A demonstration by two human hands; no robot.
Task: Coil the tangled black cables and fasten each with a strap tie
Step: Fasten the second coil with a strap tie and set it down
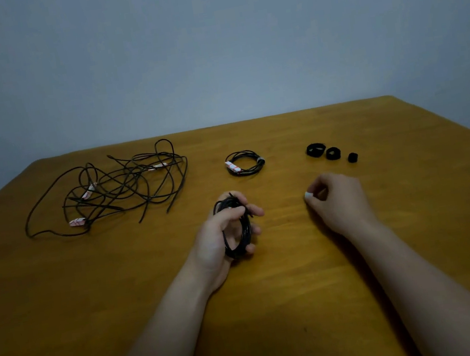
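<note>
Tangle (108, 189) far left on worktop (301, 274), uncoiled. Left hand (229, 233) closed round fresh coil (236, 229), untied. Done coil (244, 163) behind, strapped. Right hand (336, 196) loosely curled, pinching small white thing (identity unclear). Ties (331, 153) far right. Step: fastening; next, right hand must fetch tie.

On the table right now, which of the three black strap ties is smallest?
The rightmost strap tie, nearest the table's right edge: it is a tight little roll, while the other two are wider open loops.

Bare grey-blue wall (209, 45); dim wooden table (276, 307)
</note>
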